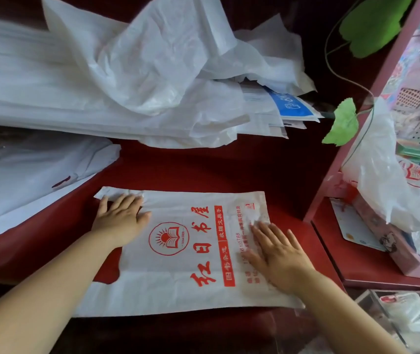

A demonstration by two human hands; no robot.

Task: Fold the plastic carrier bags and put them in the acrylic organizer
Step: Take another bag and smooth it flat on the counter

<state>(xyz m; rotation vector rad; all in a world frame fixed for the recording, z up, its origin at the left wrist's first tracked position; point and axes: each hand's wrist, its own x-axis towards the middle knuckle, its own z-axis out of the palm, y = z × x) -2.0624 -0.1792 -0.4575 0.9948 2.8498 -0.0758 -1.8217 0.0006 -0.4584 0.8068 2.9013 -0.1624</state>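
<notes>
The left hand (pixel 120 221) lies flat, fingers straight and close together, pressing the bag's handle end. The bag (pixel 178 290) is spread flat on the red counter (pixel 203 169), print up. It looks thin, very light, limp and slick, likely to slide or spring back from a crease, so it is best pinned under the palms and lifted by an edge or corner. The right hand (pixel 278 254) is spread open, palm down on the bottom end. What seems to be the organizer (pixel 408 318) sits lower right.
</notes>
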